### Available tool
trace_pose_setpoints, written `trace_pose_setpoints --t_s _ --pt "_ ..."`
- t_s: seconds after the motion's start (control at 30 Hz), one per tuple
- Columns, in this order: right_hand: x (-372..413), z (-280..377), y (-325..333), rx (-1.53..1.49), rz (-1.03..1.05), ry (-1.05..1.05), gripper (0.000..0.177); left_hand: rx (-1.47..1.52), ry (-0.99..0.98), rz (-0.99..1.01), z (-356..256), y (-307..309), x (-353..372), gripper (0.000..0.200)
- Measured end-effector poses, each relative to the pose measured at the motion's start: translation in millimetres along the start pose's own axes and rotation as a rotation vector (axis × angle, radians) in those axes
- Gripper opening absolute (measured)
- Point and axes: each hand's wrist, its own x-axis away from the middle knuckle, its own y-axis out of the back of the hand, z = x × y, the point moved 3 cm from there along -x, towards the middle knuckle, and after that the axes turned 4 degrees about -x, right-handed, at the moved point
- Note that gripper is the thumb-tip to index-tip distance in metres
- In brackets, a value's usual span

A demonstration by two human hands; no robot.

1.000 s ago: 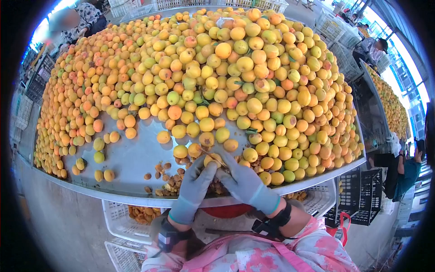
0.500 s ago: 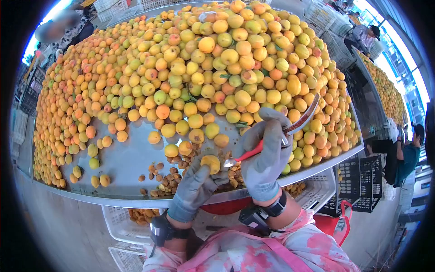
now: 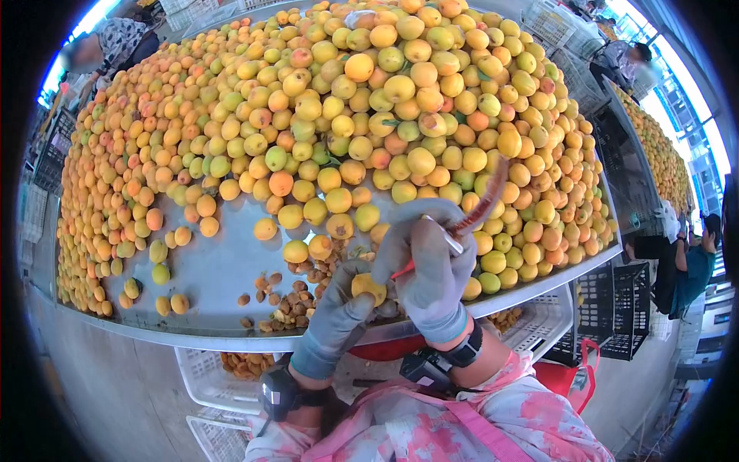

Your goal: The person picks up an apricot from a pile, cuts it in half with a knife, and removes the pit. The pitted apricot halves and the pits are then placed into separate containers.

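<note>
My left hand (image 3: 337,312), in a grey glove, is closed round a yellow apricot (image 3: 369,288) just above the table's front edge. My right hand (image 3: 433,266), gloved too, grips a tool with a red handle and a metal shaft; its working tip is hidden beside the apricot. A curved, brownish blade (image 3: 486,199) sticks up past the right fingers and is blurred. The two hands are close together at the fruit. A large heap of apricots (image 3: 254,123) covers much of the metal table (image 3: 208,269). Small brown pits (image 3: 296,304) lie left of my hands.
White crates (image 3: 223,389) with orange pieces stand under the table's front edge. Black crates (image 3: 616,308) and a red bag (image 3: 566,381) are at the right. One person (image 3: 119,46) is at the far left; others (image 3: 620,61) are at the right, by a second fruit table (image 3: 654,146).
My right hand has moved left and closer to the apricot in my left hand. The tool's tip, visible before, is now hidden, and the curved blade has shifted left.
</note>
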Motion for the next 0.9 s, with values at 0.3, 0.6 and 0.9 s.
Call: trace_pose_setpoints --t_s 0.3,0.6,0.9 --pt "-0.2 -7.9 9.3 -0.116 -0.124 -0.139 0.018 -0.041 0.11 0.009 -11.9 -14.0 4.4 0.047" --pt "2.1 -17.3 9.1 -0.104 -0.113 -0.203 0.019 -0.857 -0.131 -0.049 -3.2 8.4 2.3 0.044" --pt "1.8 -34.7 3.9 0.001 -0.045 -0.248 0.018 -1.597 -0.711 -0.348 24.3 14.9 6.7 0.063"
